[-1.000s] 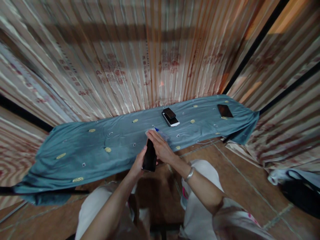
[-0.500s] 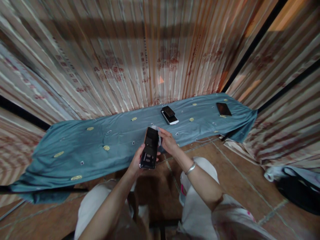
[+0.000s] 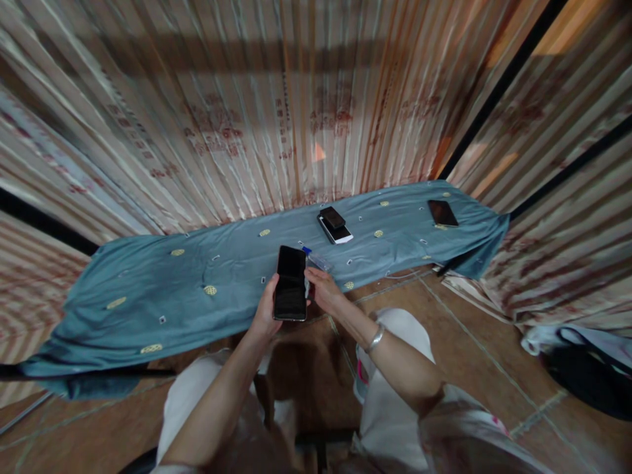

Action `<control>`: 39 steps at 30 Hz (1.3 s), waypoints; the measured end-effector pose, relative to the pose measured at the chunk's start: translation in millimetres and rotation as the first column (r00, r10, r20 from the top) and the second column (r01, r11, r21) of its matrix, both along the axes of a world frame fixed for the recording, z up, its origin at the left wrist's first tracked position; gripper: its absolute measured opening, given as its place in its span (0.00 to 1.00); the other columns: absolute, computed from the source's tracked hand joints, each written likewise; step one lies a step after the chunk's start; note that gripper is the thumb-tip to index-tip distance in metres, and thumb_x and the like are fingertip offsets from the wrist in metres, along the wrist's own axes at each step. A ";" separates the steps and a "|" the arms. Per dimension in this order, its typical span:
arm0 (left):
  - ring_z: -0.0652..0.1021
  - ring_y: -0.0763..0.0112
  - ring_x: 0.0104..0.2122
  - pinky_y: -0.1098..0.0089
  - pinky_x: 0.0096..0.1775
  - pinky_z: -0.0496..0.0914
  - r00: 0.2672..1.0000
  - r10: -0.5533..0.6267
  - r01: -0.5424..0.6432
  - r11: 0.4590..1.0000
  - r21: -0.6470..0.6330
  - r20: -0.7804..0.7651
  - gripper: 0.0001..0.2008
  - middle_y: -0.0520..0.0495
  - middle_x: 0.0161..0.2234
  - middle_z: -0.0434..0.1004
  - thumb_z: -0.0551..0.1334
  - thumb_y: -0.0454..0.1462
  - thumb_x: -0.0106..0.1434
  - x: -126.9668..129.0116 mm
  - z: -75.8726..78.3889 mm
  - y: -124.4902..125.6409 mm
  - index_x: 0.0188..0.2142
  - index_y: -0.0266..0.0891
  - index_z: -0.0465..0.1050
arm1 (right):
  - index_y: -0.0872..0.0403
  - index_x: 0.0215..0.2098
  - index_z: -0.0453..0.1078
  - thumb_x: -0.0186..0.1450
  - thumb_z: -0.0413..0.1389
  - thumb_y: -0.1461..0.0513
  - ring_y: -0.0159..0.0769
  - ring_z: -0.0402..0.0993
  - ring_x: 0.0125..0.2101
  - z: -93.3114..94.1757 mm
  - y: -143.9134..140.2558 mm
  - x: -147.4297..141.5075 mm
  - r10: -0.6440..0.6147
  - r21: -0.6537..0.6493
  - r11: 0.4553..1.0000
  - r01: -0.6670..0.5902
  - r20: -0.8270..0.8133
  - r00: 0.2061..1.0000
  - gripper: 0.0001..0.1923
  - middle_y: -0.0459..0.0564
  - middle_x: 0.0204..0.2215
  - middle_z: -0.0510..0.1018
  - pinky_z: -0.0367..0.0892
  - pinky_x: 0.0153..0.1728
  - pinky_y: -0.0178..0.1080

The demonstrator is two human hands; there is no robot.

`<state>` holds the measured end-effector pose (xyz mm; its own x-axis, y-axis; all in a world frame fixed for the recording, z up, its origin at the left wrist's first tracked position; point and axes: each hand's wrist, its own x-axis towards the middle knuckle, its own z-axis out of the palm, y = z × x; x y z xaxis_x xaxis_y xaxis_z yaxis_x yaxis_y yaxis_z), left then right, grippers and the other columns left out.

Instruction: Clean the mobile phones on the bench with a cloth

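A black phone (image 3: 291, 283) with a dark screen is held up over the near edge of the worktop (image 3: 148, 289), which has a blue cloth on it. The left hand (image 3: 265, 315) grips the phone from below. The right hand (image 3: 323, 291) touches its right side, fingers curled. Just past the right hand lies a small clear packet (image 3: 316, 261). Farther off are two stacked phones (image 3: 335, 224), and another phone (image 3: 443, 212) far to the right.

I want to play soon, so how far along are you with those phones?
In hand: the left hand holds a dark phone screen up, and the right hand touches its edge beside a clear packet. Waiting on the blue cloth: a stack of two phones and a single phone. Nothing shows whether any phone is finished.
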<state>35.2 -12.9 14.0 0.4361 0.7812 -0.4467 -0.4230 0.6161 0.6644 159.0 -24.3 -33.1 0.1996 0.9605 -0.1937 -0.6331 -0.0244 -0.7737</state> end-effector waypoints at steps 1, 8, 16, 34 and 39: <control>0.77 0.67 0.22 0.59 0.33 0.76 1.000 0.002 -0.002 1.000 -0.004 0.001 0.18 0.46 0.25 0.78 0.50 0.41 0.65 -0.3 0.4 0.7 0.47 0.32 0.69 | 0.54 0.25 0.68 0.47 0.65 0.54 0.26 0.64 0.20 -0.4 -0.9 -1.6 0.001 -0.001 1.000 -0.001 0.010 1.000 0.15 0.41 0.19 0.71 0.60 0.21 0.29; 0.78 0.66 0.25 0.60 0.35 0.76 0.999 0.025 -0.025 1.000 -0.009 0.030 0.18 0.46 0.28 0.79 0.52 0.41 0.65 -3.0 -3.0 3.9 0.48 0.33 0.69 | 0.54 0.25 0.68 0.48 0.63 0.51 0.25 0.61 0.17 0.2 -6.9 -7.8 0.057 0.008 0.998 -0.058 0.067 0.996 0.17 0.40 0.18 0.69 0.55 0.15 0.29; 0.80 0.60 0.29 0.60 0.33 0.75 0.989 -0.146 0.146 0.989 0.026 0.026 0.24 0.39 0.33 0.80 0.47 0.46 0.66 0.7 -2.6 -4.0 0.52 0.30 0.65 | 0.55 0.23 0.68 0.48 0.63 0.52 0.25 0.60 0.15 10.2 -0.8 11.1 0.011 -0.007 1.000 -0.010 0.107 0.994 0.16 0.40 0.15 0.68 0.53 0.15 0.30; 0.79 0.61 0.26 0.62 0.30 0.74 0.929 -0.370 0.368 0.929 0.046 0.032 0.26 0.35 0.38 0.79 0.45 0.47 0.66 1.2 9.4 -14.7 0.46 0.29 0.71 | 0.54 0.29 0.75 0.50 0.63 0.52 0.30 0.69 0.28 29.5 2.5 55.9 -0.080 0.187 0.982 0.021 0.318 0.945 0.14 0.42 0.24 0.76 0.62 0.30 0.31; 0.79 0.61 0.26 0.62 0.30 0.73 0.902 -0.431 0.431 0.902 0.004 0.028 0.25 0.32 0.38 0.79 0.48 0.48 0.65 1.1 1.8 -19.3 0.45 0.28 0.71 | 0.54 0.36 0.76 0.53 0.62 0.53 0.32 0.72 0.32 31.9 1.3 65.2 0.007 0.198 0.974 -0.111 0.463 0.886 0.16 0.44 0.29 0.79 0.64 0.36 0.34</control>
